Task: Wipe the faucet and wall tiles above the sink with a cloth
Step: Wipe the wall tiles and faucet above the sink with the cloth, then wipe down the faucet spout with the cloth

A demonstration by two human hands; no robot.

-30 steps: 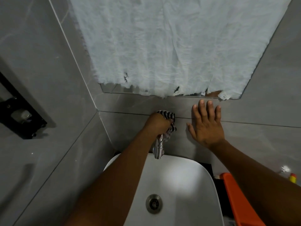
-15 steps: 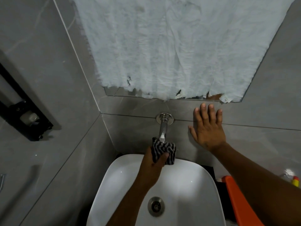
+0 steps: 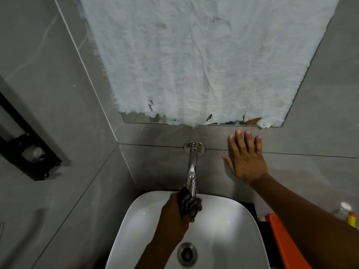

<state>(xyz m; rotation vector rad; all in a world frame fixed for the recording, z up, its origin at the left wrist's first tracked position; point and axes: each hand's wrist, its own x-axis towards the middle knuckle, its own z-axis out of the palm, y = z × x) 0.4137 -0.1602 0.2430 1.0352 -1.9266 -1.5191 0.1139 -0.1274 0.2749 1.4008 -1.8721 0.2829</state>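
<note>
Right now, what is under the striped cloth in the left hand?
The striped cloth, gripped by the left hand, covers the faucet spout's end. Below lies the white sink basin. The spout's outlet is hidden by the cloth.

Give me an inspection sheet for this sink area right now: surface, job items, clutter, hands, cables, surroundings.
Surface: white sink, drain open, basin bare.
Job's things: chrome faucet comes out of the grey wall tiles; striped cloth at the spout end.
Clutter: orange object right of the sink; a yellow-topped bottle behind it.
Grippers: left hand grips the cloth; right hand flat on the tiles, empty.
Cables: nothing seen.
Surroundings: mirror mostly covered by crumpled white paper; black holder on the left wall.
</note>
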